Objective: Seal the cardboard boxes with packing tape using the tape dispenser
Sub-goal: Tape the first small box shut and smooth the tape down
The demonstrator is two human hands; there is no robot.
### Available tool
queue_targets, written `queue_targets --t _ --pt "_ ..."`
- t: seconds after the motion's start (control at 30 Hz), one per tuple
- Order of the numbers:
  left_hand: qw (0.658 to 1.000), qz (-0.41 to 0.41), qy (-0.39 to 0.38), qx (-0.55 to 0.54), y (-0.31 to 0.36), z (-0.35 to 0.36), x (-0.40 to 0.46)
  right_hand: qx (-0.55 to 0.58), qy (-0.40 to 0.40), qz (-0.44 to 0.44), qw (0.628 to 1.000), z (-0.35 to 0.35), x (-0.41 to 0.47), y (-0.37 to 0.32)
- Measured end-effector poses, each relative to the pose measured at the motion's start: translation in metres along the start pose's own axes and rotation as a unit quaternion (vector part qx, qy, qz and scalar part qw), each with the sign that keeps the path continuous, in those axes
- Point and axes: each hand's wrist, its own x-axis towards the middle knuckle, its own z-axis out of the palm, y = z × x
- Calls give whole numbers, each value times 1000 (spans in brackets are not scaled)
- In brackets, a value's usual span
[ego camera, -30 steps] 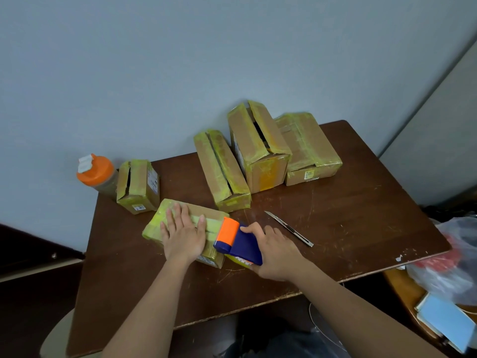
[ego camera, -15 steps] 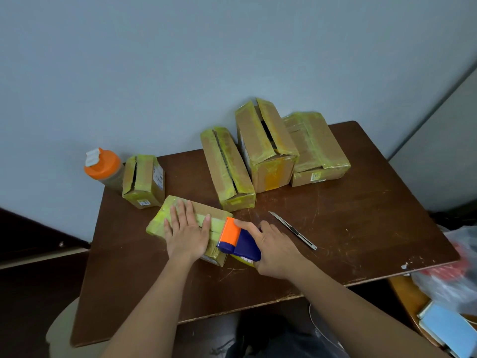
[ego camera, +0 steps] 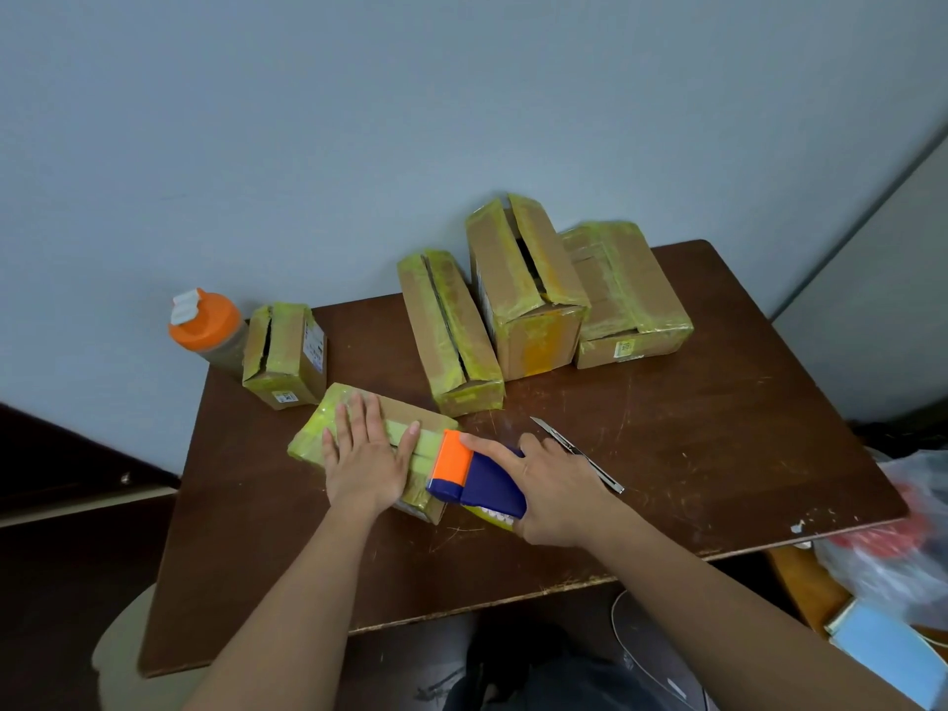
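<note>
Lying flat near the front-left of the dark brown wooden table [ego camera: 667,443]: a low cardboard box wrapped in yellow-green tape [ego camera: 328,428]. Pressing down on its top, the left hand [ego camera: 367,454], fingers straight and slightly spread, palm against the tape. Gripping a blue tape dispenser with an orange front [ego camera: 474,477], the right hand [ego camera: 551,492], fingers curled round the blue body, forefinger stretching forward along the top to the orange part. Touching the box's right end, that orange front; showing under the blue body, a yellow roll with small white marks, too small for reading.

Lying on the table just right of the right hand, touching or passing under its knuckles: a slim metal utility knife [ego camera: 579,454], blade pointing away toward the wall.

Standing toward the back of the table, four more taped cardboard boxes: a small one with an open slit on top [ego camera: 284,354], carrying a white printed label on its side and another on its front, text not legible; a long narrow one [ego camera: 449,331]; a taller one with parted top flaps and an orange-tinted front [ego camera: 528,284]; a flat one [ego camera: 626,295] touching the taller one's right side, bearing a small yellow sticker, unreadable.

Standing at the back-left corner beside the small box: a bottle with an orange lid and white flip cap [ego camera: 205,325].

Lying off the table's right edge: a clear plastic bag with something red inside [ego camera: 897,546] and a light blue flat object [ego camera: 887,654].
</note>
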Motion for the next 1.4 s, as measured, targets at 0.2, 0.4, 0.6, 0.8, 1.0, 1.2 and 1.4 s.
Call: queue_targets --t 0.2,0.4,0.6,0.8,1.0,1.2,1.4 --pt "1000 0 -6 0 1 -2 0 20 -25 8 999 -1 -4 5" --pt "1000 -7 -7 15 3 -1 2 19 -75 51 996 -1 -27 25" --pt "1000 -13 -21 14 8 -3 2 15 -62 48 997 -5 -29 29" --pt "998 -22 -60 17 13 -11 0 -39 -52 35 997 -17 -25 20" --pt "997 -30 -68 21 21 -15 -3 -118 -70 14 990 -43 -7 3" --pt "997 -24 -64 23 21 -15 -5 -182 -138 9 973 -61 22 -23" --pt "998 -23 -60 16 19 -15 -8 -251 -285 67 923 -46 35 -17"
